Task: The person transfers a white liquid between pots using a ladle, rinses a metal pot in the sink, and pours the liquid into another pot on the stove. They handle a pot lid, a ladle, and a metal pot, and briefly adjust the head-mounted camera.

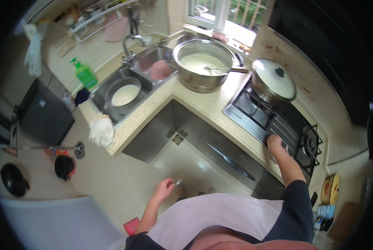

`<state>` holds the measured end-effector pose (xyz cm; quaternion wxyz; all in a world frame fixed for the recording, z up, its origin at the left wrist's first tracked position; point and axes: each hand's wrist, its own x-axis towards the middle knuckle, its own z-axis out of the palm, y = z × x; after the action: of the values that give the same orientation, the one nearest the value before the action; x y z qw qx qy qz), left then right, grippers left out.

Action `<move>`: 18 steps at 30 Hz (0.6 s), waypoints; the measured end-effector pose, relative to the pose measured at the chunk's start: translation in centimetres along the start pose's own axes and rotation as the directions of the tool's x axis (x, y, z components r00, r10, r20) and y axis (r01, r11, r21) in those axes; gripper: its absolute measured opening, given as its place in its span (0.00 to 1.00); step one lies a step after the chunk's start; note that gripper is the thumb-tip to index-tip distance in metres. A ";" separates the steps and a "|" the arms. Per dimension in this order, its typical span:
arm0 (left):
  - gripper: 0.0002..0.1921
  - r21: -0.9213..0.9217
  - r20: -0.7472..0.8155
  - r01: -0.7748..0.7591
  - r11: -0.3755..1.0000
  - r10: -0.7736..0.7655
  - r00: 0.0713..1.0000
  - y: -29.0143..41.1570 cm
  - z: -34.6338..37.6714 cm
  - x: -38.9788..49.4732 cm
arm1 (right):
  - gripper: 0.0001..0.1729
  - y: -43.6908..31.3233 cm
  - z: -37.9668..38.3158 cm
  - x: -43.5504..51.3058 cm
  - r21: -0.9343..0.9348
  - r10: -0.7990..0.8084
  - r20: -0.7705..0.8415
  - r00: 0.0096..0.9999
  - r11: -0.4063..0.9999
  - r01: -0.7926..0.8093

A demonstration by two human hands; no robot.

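Note:
My right hand reaches to the front edge of the gas cooktop, beside its middle panel; its fingers are bent and mostly hidden, so what it touches cannot be told. My left hand hangs over the floor with curled fingers and shows no clear object. On the cooktop's far burner stands a steel pot with a glass lid. Left of it, on the counter, a large steel pot holds a pale liquid, with a ladle resting in it.
A double sink at the left holds a clear bowl of white liquid and a pink container. A green pump bottle and a white cloth lie near its edge. A black pan is at the far left.

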<state>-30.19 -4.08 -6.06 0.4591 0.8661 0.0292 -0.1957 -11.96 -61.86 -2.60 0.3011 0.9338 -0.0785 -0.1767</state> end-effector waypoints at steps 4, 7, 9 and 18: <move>0.11 0.008 0.017 -0.035 0.999 0.035 0.999 -0.2 0.1 0.6 | 0.13 0.0 -1.0 -1.7 0.040 0.011 -0.015 1.000 0.999 -0.010; 0.11 -0.006 -0.001 -0.064 0.998 0.064 0.998 -1.8 0.6 1.2 | 0.11 -0.3 -1.8 -1.8 0.082 0.030 -0.070 0.997 0.996 -0.024; 0.11 0.009 0.019 -0.064 0.998 0.064 0.998 -2.5 0.3 1.2 | 0.09 -1.3 -2.9 -1.4 0.051 -0.008 -0.028 1.000 0.999 0.009; 0.09 0.051 0.110 -0.066 0.997 0.060 0.992 -1.2 -0.2 2.1 | 0.10 -2.3 1.0 1.1 0.183 0.187 0.038 0.982 0.964 -0.191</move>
<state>-28.44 -3.56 -7.68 0.4422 0.8668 -0.0285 -0.2288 -11.25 -60.82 -4.98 0.2273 0.9442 -0.1865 -0.1487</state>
